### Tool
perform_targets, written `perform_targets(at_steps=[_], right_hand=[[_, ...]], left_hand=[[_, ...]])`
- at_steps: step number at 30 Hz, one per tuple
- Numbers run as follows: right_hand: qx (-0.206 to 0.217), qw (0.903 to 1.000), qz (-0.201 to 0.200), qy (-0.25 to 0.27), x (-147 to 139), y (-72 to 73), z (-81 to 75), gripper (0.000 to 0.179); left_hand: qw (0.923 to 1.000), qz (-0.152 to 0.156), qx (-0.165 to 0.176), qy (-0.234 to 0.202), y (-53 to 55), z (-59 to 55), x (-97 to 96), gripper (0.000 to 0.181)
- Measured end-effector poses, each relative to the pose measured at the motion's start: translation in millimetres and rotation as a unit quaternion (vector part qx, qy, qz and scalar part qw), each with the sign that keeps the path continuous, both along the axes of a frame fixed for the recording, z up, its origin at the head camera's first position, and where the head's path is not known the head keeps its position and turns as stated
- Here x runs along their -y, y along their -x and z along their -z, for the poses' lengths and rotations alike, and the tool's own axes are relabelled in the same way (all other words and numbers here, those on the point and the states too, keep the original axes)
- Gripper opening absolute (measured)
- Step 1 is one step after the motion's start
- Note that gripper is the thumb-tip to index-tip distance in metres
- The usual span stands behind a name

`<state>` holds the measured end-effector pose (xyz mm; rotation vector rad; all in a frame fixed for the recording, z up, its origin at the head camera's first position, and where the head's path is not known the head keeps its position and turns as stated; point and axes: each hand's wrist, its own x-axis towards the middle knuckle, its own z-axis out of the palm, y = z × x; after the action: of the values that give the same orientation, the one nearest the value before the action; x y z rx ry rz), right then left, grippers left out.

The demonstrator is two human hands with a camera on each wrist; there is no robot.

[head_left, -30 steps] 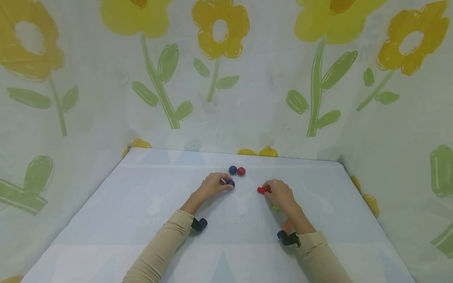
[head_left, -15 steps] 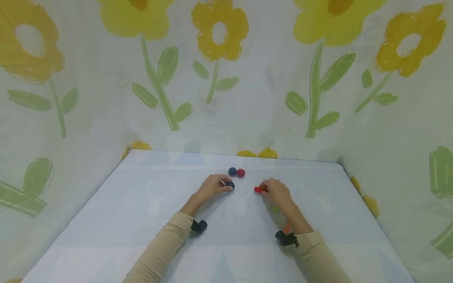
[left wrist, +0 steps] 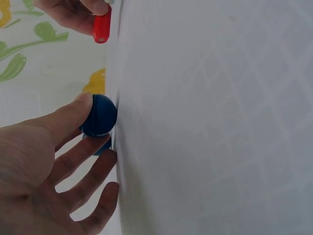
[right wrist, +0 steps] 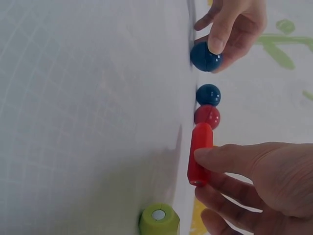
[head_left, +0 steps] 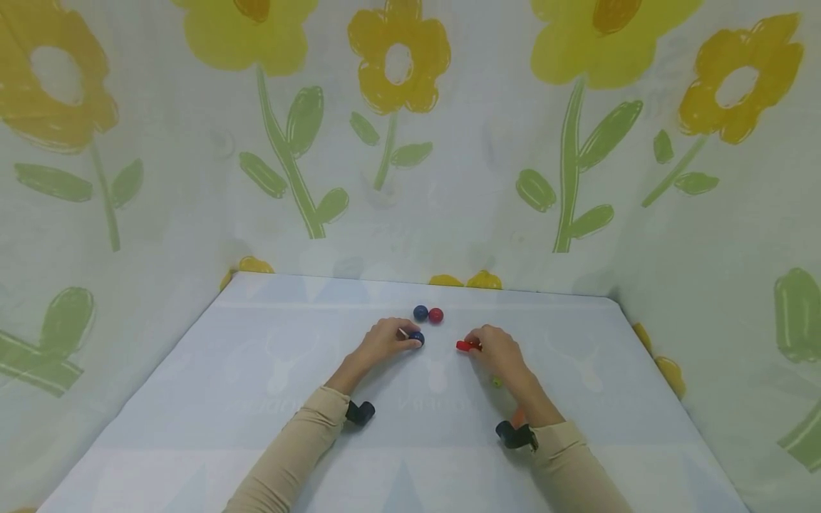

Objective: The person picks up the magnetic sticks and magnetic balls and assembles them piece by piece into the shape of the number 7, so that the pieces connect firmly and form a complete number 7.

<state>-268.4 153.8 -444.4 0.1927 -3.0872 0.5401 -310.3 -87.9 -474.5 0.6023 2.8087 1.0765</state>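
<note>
In the head view my left hand [head_left: 386, 338] pinches a dark blue ball [head_left: 417, 338] between thumb and fingers. The left wrist view shows that glossy blue ball [left wrist: 100, 115] under the thumb, with a second blue ball partly hidden behind it. My right hand [head_left: 499, 349] pinches a short red rod [head_left: 463, 345] at right. Up close the red rod [right wrist: 199, 154] is long and smooth-edged, held between thumb and fingers close over the table. The two held pieces are apart, with a gap between the hands.
A blue ball [head_left: 420, 313] and a red ball [head_left: 436, 315] sit side by side behind the hands. A lime-green piece [right wrist: 159, 220] with a metal end lies near my right hand. An orange piece [head_left: 519, 417] is partly hidden by the right forearm. Flower-patterned walls [head_left: 449, 214] border the table.
My right hand has moved a little to the left with the red rod, toward the blue ball. The left hand keeps its grip and stays nearly in place.
</note>
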Motion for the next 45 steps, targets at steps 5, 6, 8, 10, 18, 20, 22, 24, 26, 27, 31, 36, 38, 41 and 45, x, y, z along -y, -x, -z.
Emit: perform_targets(at_steps=[5, 6, 8, 10, 18, 20, 22, 24, 26, 27, 31, 36, 38, 41, 45], right_hand=[[-0.001, 1.0, 0.001, -0.004, 2.2, 1.0, 0.2, 0.024], [-0.002, 1.0, 0.001, -0.005, 2.5, 1.2, 0.5, 0.025], [-0.005, 1.0, 0.001, -0.004, 3.1, 1.2, 0.6, 0.025], [-0.007, 1.0, 0.001, -0.002, 3.9, 1.1, 1.1, 0.025], [0.004, 0.9999, 0.004, 0.012, 10.1, 2.0, 1.3, 0.025], [0.008, 0.9999, 0.002, 0.013, 11.6, 2.1, 0.8, 0.026], [0.01, 0.9999, 0.0, 0.012, 13.0, 2.3, 0.2, 0.025], [0.009, 0.9999, -0.002, 0.01, 14.0, 2.3, -0.3, 0.025], [0.007, 0.9999, -0.003, 0.009, 14.8, 2.5, -0.4, 0.025], [0.005, 1.0, -0.002, 0.008, 15.1, 2.7, -0.3, 0.024], [-0.002, 1.0, -0.001, 0.005, 16.2, 3.7, 1.2, 0.025], [-0.006, 0.9999, -0.009, 0.001, 18.1, 5.7, 4.1, 0.025], [-0.005, 0.9999, -0.013, 0.002, 18.4, 6.4, 5.3, 0.025], [-0.007, 0.9998, -0.015, 0.004, 18.4, 7.0, 6.4, 0.026], [-0.013, 0.9997, -0.022, 0.004, 18.2, 7.1, 7.4, 0.025]], left_hand=[[1.0, -0.004, -0.001, 0.0, -0.1, 0.7, -1.0, 0.03], [1.0, -0.004, 0.0, -0.001, -0.4, 0.1, -1.1, 0.031], [1.0, -0.004, 0.0, -0.003, -1.2, -1.7, -1.3, 0.031], [1.0, -0.002, -0.003, -0.002, -1.9, -3.3, -1.4, 0.03], [1.0, -0.002, -0.007, -0.001, -2.1, -3.7, -2.1, 0.03], [1.0, -0.003, -0.004, -0.002, -2.1, -3.5, -2.3, 0.03], [1.0, -0.003, -0.004, -0.004, -1.9, -3.4, -2.5, 0.03], [1.0, -0.002, -0.004, -0.004, -1.9, -3.5, -2.5, 0.03], [1.0, -0.001, -0.004, -0.004, -1.5, -3.5, -2.5, 0.03], [1.0, 0.0, -0.005, -0.004, -1.3, -3.5, -2.4, 0.03], [1.0, 0.0, -0.001, -0.004, 0.1, -2.1, -2.5, 0.031], [1.0, -0.002, 0.008, -0.006, -0.1, -1.3, -2.1, 0.031], [0.9999, -0.003, 0.01, -0.006, -0.8, -1.6, -1.5, 0.031], [0.9999, -0.003, 0.008, -0.006, -2.0, -1.7, -0.9, 0.032], [0.9999, -0.005, 0.008, -0.007, -3.0, -1.8, -1.0, 0.032]])
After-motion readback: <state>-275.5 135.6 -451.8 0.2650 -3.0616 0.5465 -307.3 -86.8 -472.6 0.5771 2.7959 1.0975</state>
